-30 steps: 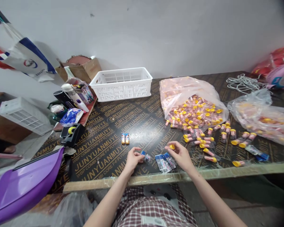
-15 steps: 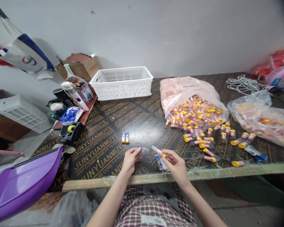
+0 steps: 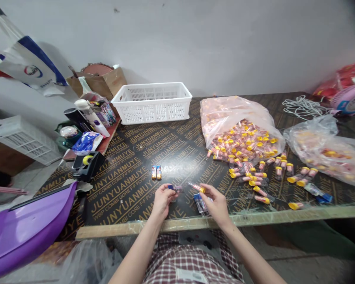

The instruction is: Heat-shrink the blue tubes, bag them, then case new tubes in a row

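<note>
On my remote feed, my left hand [image 3: 162,199], nearly closed, pinches a small blue-ended packet [image 3: 179,189] over the dark table [image 3: 183,144]. My right hand [image 3: 215,201], fingers curled, grips a yellow-capped tube [image 3: 196,187] nearby.

Grey wall [image 3: 239,47] behind 1 dk table [image 3: 180,165] w/ gold lettering [image 3: 127,188]

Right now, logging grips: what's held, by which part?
Right hand: clear plastic tube, by its yellow cap. Left hand: clear plastic packet, by its blue end.
</note>
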The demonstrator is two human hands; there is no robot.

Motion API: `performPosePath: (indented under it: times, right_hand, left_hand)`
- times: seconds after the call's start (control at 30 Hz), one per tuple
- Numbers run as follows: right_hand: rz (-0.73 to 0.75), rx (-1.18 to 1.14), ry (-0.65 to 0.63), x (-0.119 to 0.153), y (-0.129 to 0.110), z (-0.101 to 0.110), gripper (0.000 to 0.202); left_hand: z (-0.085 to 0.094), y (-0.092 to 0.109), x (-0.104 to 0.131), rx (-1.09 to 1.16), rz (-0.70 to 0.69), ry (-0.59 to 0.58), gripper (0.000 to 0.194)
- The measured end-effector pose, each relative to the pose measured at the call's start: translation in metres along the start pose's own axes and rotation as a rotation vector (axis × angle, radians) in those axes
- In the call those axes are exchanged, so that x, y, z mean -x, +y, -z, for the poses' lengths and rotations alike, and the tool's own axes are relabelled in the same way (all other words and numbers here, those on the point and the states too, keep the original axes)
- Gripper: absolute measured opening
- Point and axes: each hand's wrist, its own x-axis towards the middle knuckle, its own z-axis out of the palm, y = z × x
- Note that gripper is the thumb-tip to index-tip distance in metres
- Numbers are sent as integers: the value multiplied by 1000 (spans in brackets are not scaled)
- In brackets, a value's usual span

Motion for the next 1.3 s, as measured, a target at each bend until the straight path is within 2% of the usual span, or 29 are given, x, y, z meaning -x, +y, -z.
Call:
performPosePath:
  times: [0.07,0.17,0.27,0.4,0.57,0.63,0.7,0.8,0.9,1.07,1.3]
  right_hand:
    - [17,68,6,-14,18,5,25]
    - [81,311,-24,-35,43,18,26]
    - [116,522,-82,-49,56,32,24]
    - [161,632,-121,-62,51,32,25]
    - [227,701,-227,-80,40,15,43]
    - [229,685,-243,-85,40,18,53]
    - [200,575,-201,-88,43,28,59]
    - [139,404,-153,-90,48,49,44]
    - [122,389,-217,-92,48,61,25]
    - [113,378,-322,-95,43,63,13]
    - [100,376,-238,-78,49,55,15]
  left_hand:
    - [2,-1,0,-14,12,-1,29]
    - [8,0,1,-16,37,9,25]
    - [17,3,2,-10,47,13,26]
    - [26,8,5,-7,57,29,30]
    - [23,11,9,-11,51,-18,34]
    - [23,13,10,-11,56,-21,34]
    - [25,16,9,3,55,-2,31]
    - [29,20,5,40,53,40,21]
    - [26,22,0,66,77,54,12]
    - [13,21,-5,107,100,30,10]
    - [5,12,-3,82,108,-24,19]
